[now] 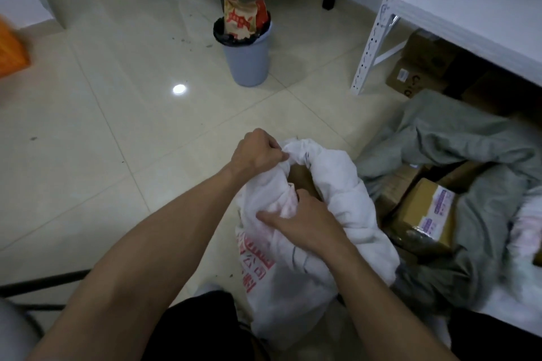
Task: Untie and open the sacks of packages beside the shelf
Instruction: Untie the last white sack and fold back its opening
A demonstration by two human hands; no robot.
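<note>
Fingers (276, 151) around white sack (337, 179) rim

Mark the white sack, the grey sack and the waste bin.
white sack (337, 176): head view, rolled-down rim on its right side.
grey sack (457, 135): head view, crumpled upper fabric.
waste bin (247, 63): head view, bare outer wall.

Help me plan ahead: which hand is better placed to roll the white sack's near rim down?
Right: the right hand grips the near rim of the white sack; the left hand holds its far rim.
</note>
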